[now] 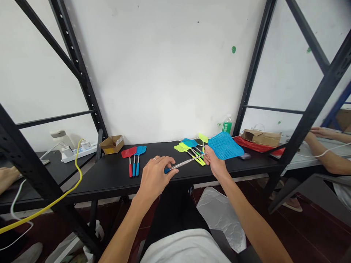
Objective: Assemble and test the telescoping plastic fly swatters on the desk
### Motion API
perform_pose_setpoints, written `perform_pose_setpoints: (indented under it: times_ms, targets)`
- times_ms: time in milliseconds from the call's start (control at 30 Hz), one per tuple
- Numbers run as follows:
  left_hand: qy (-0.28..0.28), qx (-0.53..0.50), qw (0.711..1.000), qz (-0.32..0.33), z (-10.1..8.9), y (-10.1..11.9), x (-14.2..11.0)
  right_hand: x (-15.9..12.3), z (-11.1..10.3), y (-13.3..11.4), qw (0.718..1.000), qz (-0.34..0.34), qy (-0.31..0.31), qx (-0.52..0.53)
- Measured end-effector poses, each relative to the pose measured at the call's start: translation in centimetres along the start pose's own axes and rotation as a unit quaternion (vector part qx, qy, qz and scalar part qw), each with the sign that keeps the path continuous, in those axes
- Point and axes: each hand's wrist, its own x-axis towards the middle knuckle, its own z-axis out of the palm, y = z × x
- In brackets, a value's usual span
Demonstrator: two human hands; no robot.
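Held between my hands is a fly swatter with a perforated blue head and a thin metal shaft. My left hand is closed round the blue handle at its near end. Where the shaft meets the head, my right hand pinches it. Several yellow-green and blue fly swatters lie overlapping just behind the shaft, partly hidden by it and my right hand. On the left of the black table lie a red fly swatter and two blue ones, side by side.
A small open cardboard box stands at the back left, and a green-labelled bottle at the back right. A yellow cable runs past a power strip. Black shelf posts flank the table. Other people's arms show at both sides.
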Motion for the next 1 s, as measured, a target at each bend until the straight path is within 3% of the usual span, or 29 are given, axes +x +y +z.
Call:
perform_pose_setpoints:
  times_ms: [367, 633, 833, 1000]
  targets:
    - [-0.052, 0.033, 0.998, 0.0, -0.33, 0.19, -0.07, 0.07, -0.07, -0.07, 1.0, -0.004, -0.005, 0.016]
    - [-0.032, 0.078, 0.996, 0.024, -0.34, -0.31, -0.3, 0.23, -0.19, -0.29, 1.0, -0.01, -0.006, 0.004]
    - [-0.068, 0.083, 0.994, 0.021, -0.54, -0.44, -0.19, 0.04, 0.0, -0.1, 1.0, -0.011, 0.004, -0.008]
    - [-0.05, 0.077, 0.996, 0.018, -0.29, -0.66, -0.17, 0.0, -0.09, -0.18, 1.0, -0.012, -0.001, -0.011]
